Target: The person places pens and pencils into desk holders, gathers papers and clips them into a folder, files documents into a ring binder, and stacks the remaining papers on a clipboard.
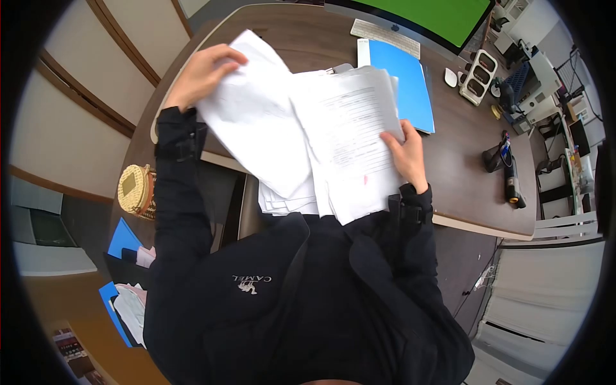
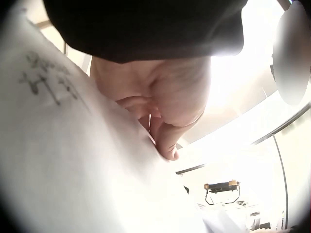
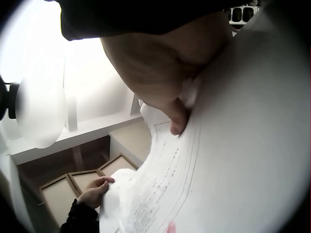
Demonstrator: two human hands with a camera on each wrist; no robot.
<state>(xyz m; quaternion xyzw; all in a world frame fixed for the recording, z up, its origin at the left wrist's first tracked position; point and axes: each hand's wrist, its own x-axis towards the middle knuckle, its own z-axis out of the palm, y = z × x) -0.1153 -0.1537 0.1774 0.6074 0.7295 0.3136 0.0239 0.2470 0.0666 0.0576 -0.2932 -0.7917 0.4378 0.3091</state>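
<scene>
My left hand pinches the left edge of a mostly blank white sheet, lifted and tilted over the pile. In the left wrist view, handwriting shows on the face of that sheet. A stack of printed papers stands on the right, its pages covered in lines of text with a red mark low down. At its right edge my right hand grips the stack, thumb on the printed face. More loose papers lie beneath, close to my body.
A blue folder lies behind the papers, by a keyboard and monitor. A mouse, a white power strip and a black handheld device sit to the right. A woven basket stands at the left.
</scene>
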